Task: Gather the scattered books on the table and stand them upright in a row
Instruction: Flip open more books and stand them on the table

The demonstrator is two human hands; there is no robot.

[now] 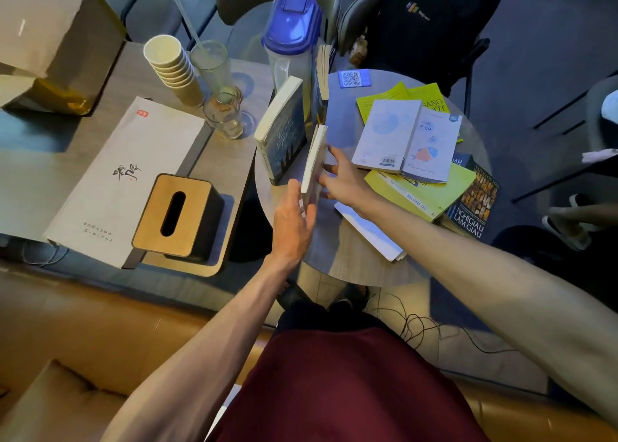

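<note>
White book (314, 161) stood upright, nearer than jug (291, 37), pressed between left hand (292, 221) and right hand (344, 181), fingers straight, not curled. Dark books (284, 130) stood between it and jug.

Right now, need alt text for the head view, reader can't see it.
The left hand and right hand steady a thin white book upright on the round table, beside two dark books already standing near a blue-lidded pitcher. More books lie flat in a pile to the right.
</note>
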